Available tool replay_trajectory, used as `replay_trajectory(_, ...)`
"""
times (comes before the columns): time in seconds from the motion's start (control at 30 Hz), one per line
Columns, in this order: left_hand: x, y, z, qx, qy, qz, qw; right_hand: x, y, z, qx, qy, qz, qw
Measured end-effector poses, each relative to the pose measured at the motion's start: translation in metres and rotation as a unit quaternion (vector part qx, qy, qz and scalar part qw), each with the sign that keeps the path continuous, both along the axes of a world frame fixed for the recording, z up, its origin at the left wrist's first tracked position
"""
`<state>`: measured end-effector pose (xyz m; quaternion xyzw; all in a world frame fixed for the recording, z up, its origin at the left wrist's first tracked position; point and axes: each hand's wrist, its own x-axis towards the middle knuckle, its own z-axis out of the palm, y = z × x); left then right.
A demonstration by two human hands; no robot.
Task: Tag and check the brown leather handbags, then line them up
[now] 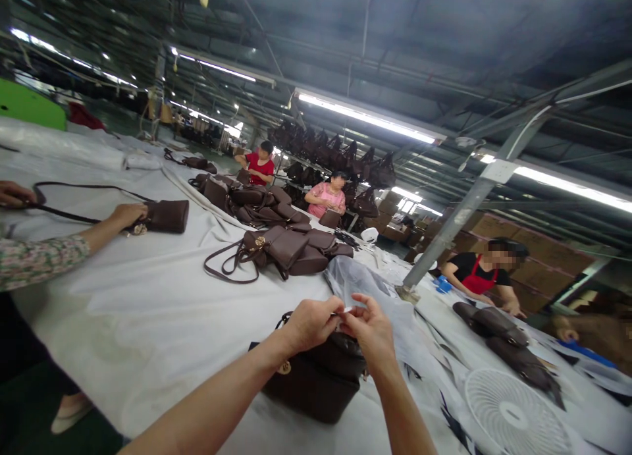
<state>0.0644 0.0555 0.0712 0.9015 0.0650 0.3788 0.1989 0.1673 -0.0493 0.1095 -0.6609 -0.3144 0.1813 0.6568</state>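
- White-covered table (148, 317): lies under the dark brown handbag (316, 389).
- Pile of brown bags (289, 244): is beyond the handbag.
- White round fan (513, 412): right of the handbag, well apart.
- Left hand (310, 323): above the handbag, thumb and finger pressed together.
- Right hand (369, 326): also above the handbag, fingertips pinching small white piece (347, 309).

Dark brown bag (316, 386) on white cloth (182, 336); small white piece (348, 309) above.

There are one round white plastic fan (513, 412), one thick slanted grey metal post (457, 228), at least five other people (326, 197) and over ten dark brown leathery bags (316, 389).
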Motion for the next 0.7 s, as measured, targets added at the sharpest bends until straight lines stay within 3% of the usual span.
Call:
replay_trajectory(0.1, -0.001, 0.002, -0.001, 0.025, -0.016, -0.02, 0.999, 0.0, -0.003, 0.004, -0.002, 0.071, 0.035, 0.997)
replay_trajectory(0.2, -0.001, 0.003, -0.001, 0.022, -0.025, -0.008, 0.999, 0.005, -0.007, 0.006, -0.031, 0.079, 0.08, 0.993)
replay_trajectory(0.27, 0.0, 0.003, -0.001, 0.014, -0.024, 0.001, 1.0, 0.009, -0.009, 0.009, -0.064, 0.023, 0.111, 0.991)
replay_trajectory(0.33, 0.003, 0.003, 0.0, 0.01, -0.016, 0.003, 1.0, 0.012, -0.009, 0.013, -0.115, -0.097, 0.123, 0.981)
replay_trajectory(0.4, 0.005, 0.004, 0.002, -0.001, -0.005, 0.003, 1.0, 0.01, -0.008, 0.019, -0.169, -0.286, 0.108, 0.937)
replay_trajectory(0.5, 0.005, 0.008, 0.006, -0.023, 0.006, -0.013, 1.0, 0.006, -0.006, 0.032, -0.225, -0.57, 0.047, 0.789)
replay_trajectory(0.57, 0.002, 0.013, 0.01, -0.026, 0.016, -0.054, 0.998, 0.006, -0.004, 0.042, -0.242, -0.661, 0.003, 0.711)
replay_trajectory(0.63, -0.002, 0.019, 0.018, -0.036, 0.026, -0.108, 0.993, 0.011, 0.0, 0.053, -0.231, -0.674, -0.031, 0.701)
replay_trajectory(0.7, -0.006, 0.024, 0.029, -0.057, 0.031, -0.152, 0.986, 0.018, 0.004, 0.066, -0.202, -0.645, -0.04, 0.736)
